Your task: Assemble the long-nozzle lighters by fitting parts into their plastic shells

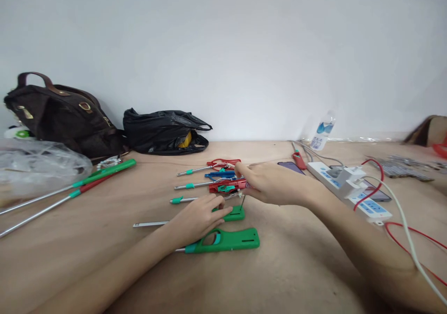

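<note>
My left hand (199, 219) lies on a green lighter body (233, 214) with a metal tube, fingers pressed down on it. My right hand (268, 181) is closed in a pinch on a thin dark tool (243, 201) whose tip meets that green body; its fingers also rest against a red open lighter body (226, 186). A whole green long-nosed lighter (226, 240) lies just in front of my left hand. Behind lie a blue lighter (218, 175) and another red lighter (223, 164), each with a metal tube pointing left.
Long green-handled rods (87, 181) lie at left beside a clear plastic bag (35, 165). A brown handbag (63, 114) and a black plastic bag (164, 130) stand by the wall. At right are a white power strip (349, 186) with red and white cables, a phone (291, 166) and a water bottle (323, 130).
</note>
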`<state>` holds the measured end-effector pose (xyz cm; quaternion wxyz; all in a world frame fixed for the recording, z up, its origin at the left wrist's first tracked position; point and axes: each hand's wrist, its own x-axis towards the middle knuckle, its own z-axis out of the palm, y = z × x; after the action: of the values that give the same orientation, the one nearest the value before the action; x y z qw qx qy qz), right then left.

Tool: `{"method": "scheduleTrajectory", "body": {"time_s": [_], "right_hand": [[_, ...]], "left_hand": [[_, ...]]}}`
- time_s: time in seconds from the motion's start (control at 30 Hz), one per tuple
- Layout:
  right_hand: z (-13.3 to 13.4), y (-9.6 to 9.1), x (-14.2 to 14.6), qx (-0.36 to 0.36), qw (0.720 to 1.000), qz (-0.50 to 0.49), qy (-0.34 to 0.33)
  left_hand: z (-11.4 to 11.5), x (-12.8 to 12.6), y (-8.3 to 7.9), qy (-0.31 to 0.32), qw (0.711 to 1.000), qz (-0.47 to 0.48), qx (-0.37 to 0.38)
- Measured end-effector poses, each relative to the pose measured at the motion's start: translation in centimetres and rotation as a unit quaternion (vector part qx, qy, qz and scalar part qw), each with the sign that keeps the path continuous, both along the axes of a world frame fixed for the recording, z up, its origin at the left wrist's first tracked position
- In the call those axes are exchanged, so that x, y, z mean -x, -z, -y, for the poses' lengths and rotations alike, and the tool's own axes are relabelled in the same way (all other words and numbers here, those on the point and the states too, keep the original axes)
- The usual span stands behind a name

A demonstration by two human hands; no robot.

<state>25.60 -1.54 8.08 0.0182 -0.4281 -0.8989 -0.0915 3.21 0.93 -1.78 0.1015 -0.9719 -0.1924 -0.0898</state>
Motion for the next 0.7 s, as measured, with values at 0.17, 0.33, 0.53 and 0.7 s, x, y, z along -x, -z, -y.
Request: {"method": "scheduleTrajectory", "body": {"time_s": [0.17,0.33,0.53,0.7], "right_hand": [[-0.5,-0.2,0.3,-0.009,0.996,0.073,0.04],[-0.7,0.1,-0.1,0.001,0.999,0.026,0.035],[-0.6,0.0,-0.5,0.035,0.999,-0.001,-0.011],[-1.2,0.7,0.8,-0.044,0.997,0.028,0.059]], "left_hand": [[0.0,0.0,0.0,0.002,1.0,0.01,0.002],[-0.1,0.1,0.1,0.011,1.0,0.016,0.001],[-0.1,0.1,0.0,0.014,1.0,0.013,-0.005],[-0.1,0.1,0.0,0.015,1.0,0.016,-0.008]]}}
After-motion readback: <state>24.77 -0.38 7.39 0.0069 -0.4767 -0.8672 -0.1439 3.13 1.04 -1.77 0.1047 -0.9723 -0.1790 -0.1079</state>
